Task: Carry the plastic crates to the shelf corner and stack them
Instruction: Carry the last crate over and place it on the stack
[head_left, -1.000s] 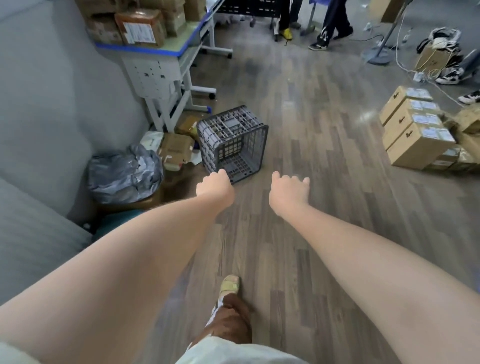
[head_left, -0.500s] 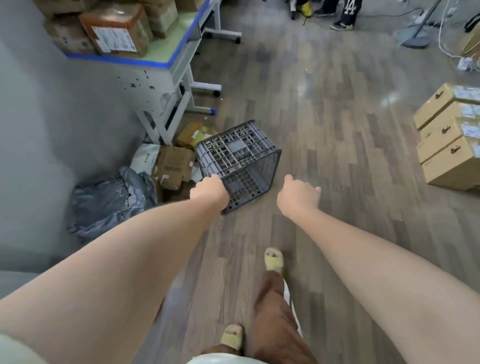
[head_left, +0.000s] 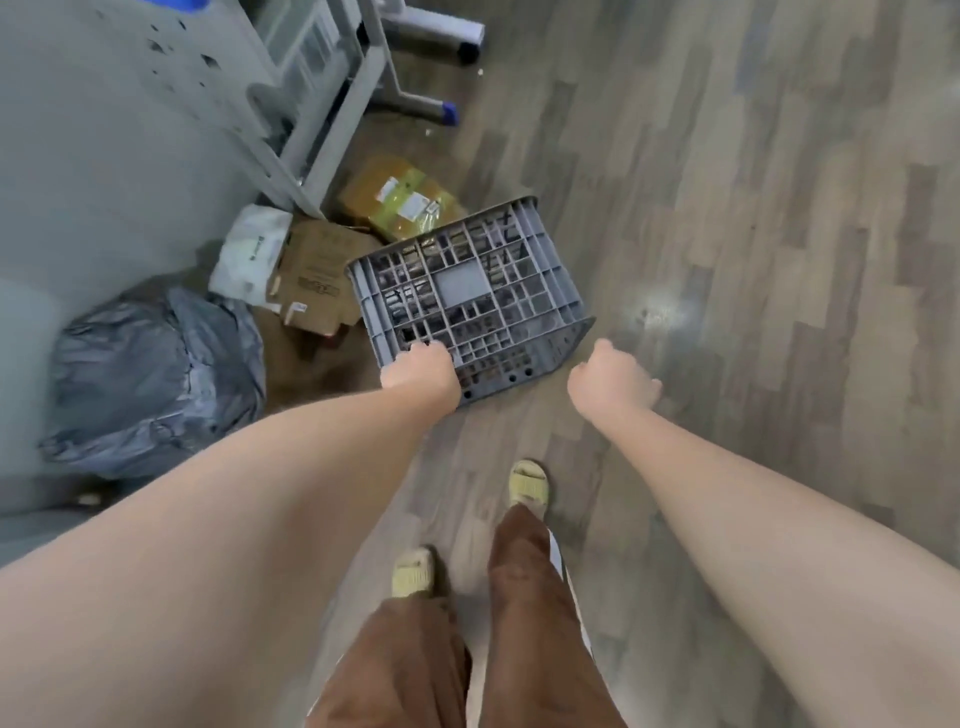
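A grey plastic crate (head_left: 470, 293) lies upside down on the wood floor, its gridded bottom facing up. My left hand (head_left: 421, 371) is at the crate's near left corner, knuckles over the grid. Its fingers are hidden behind the back of the hand, so a grip does not show. My right hand (head_left: 613, 384) hovers just right of the crate's near right corner with loosely curled fingers, holding nothing and apart from the crate.
A dark rubbish bag (head_left: 150, 374), flattened cardboard (head_left: 317, 280), a white packet (head_left: 252, 254) and a yellow parcel (head_left: 402, 200) lie left of and behind the crate. A white desk frame (head_left: 332, 109) stands against the grey wall. My feet in yellow slippers (head_left: 527, 483) stand close behind.
I have stepped closer and now look more steeply down. Both hands have reached forward: the left has come onto the crate's near corner, and the right has drawn beside it.
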